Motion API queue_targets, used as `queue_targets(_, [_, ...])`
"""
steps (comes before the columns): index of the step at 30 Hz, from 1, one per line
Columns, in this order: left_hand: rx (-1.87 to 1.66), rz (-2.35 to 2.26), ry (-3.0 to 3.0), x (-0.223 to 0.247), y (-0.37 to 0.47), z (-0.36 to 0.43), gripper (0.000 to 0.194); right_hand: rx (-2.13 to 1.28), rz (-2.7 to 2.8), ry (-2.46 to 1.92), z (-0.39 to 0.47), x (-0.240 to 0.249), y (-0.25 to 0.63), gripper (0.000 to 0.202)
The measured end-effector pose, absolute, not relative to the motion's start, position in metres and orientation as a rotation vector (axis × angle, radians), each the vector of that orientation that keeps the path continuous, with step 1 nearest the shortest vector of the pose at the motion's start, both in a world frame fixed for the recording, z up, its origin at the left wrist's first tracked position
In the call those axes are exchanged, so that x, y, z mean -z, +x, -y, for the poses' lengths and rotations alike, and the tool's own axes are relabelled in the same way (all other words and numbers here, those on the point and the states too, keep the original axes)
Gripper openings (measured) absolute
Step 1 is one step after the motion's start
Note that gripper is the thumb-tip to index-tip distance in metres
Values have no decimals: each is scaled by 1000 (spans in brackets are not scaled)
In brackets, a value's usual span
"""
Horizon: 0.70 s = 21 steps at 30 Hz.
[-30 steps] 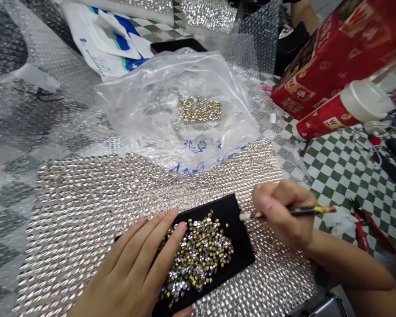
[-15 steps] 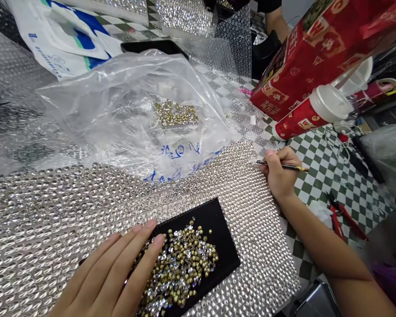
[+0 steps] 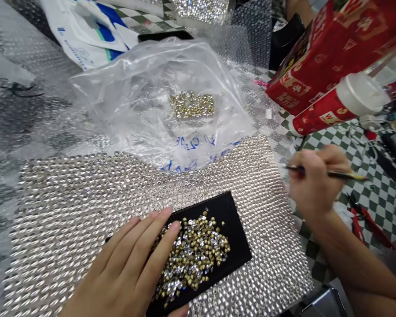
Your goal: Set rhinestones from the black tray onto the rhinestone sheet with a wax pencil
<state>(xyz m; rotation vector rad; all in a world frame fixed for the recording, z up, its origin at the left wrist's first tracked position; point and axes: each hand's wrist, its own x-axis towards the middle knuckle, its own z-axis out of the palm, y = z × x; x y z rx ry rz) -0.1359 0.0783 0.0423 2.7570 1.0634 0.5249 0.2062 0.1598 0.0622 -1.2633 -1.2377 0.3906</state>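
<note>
My left hand [image 3: 128, 268] lies across the left part of a black tray [image 3: 239, 240], fingers over its far edge and the thumb showing at its near edge. Loose rhinestones [image 3: 198, 246], gold-backed and clear, are heaped in the tray. Beneath it spreads a sheet set with rows of shiny silver stones [image 3: 75, 224]. My right hand [image 3: 317, 180], blurred by motion, pinches a slim black-and-gold pen-like tool [image 3: 341, 175] just past the sheet's right edge. Whether the tip at its left end carries a stone cannot be made out.
Behind the sheet lies a clear plastic bag [image 3: 135, 101] with gold rhinestones [image 3: 193, 105] inside. A red paper bag [image 3: 317, 66] and a red cup [image 3: 333, 108] stand at the right. Red-handled pliers [image 3: 371, 222] rest on the checkered cloth [image 3: 379, 171]. A wipes pack [image 3: 82, 33] lies at back left.
My right hand has moved right, away from the sheet's edge, with the pen-like tool. My left hand stays on the tray. The whole view has shifted slightly.
</note>
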Motion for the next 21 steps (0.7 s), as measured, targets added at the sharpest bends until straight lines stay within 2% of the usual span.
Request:
queue_targets(4, [-466,-1061,2755,-49,-132,-80,83,-969,1546,-1096,-119,-86,163,38])
queue_targets(6, [-471,-1063,2742,-50,-129,-79,80,-1074,1711,-1057,-108,-85,148,38])
queue_targets(11, [-547,-1152,2579,-47,-126,-74,74,-992,1836,-1066,-109,-70,138,39])
queue_targets(17, [-479,-1076,2711,-52,-128,-79,75,-892,1990,-1004,-109,-70,139,40])
queue_targets(21, [-477,-1062,2745,-52,-128,-82,76,-970,1895,-1021,-104,-69,139,40])
